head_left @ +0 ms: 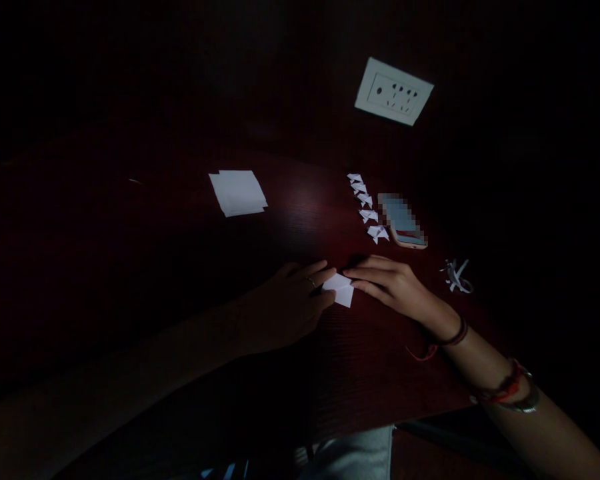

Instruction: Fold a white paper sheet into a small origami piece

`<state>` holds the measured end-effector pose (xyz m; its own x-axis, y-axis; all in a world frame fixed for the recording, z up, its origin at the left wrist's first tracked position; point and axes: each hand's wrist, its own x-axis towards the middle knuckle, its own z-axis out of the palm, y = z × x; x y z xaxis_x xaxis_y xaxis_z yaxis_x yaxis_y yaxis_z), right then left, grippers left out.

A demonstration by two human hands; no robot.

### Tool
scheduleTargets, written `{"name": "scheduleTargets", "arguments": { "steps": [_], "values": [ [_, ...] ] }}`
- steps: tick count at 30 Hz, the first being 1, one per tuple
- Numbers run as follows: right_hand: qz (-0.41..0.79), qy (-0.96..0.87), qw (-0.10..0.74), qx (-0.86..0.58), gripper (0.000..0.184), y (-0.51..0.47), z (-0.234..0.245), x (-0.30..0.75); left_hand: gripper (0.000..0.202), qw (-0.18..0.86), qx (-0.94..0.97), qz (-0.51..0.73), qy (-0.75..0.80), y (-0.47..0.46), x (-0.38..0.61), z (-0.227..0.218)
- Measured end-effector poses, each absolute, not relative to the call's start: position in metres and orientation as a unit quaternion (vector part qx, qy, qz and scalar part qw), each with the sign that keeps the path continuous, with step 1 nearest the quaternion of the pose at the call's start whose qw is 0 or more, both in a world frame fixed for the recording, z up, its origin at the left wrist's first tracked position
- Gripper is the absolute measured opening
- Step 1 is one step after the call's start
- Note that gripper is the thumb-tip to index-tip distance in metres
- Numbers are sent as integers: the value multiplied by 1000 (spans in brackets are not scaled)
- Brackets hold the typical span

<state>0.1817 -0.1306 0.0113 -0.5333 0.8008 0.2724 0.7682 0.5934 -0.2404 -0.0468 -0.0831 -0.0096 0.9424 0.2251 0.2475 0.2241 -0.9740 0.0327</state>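
Note:
A small piece of folded white paper [341,291] lies on the dark red table between my two hands. My left hand [300,300], with a ring on one finger, holds its left side with thumb and index finger. At the right corner of the paper, my right hand [387,283] grips the edge with its fingertips, the fingers close together. Several small folded paper figures [368,216] stand in a row beyond my right hand. A stack of white paper sheets [239,193] sits farther off to the left.
A phone [403,221] lies to the right of the paper figures. Thin paper strips [457,277] are heaped to the right of my right hand. A white socket panel [394,92] is at the back. The table's near edge [360,427] runs above my lap. Lighting is dim.

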Motion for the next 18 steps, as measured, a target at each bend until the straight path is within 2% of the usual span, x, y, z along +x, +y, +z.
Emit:
{"name": "scheduleTargets", "arguments": {
  "steps": [10,18],
  "values": [
    [-67,-909,89,-402,27,-131,6,182,29,-11,985,130,111,-82,-47,-12],
    [-87,-900,71,-420,26,-133,8,178,30,-26,986,119,116,-86,-47,-4]
  ]
}}
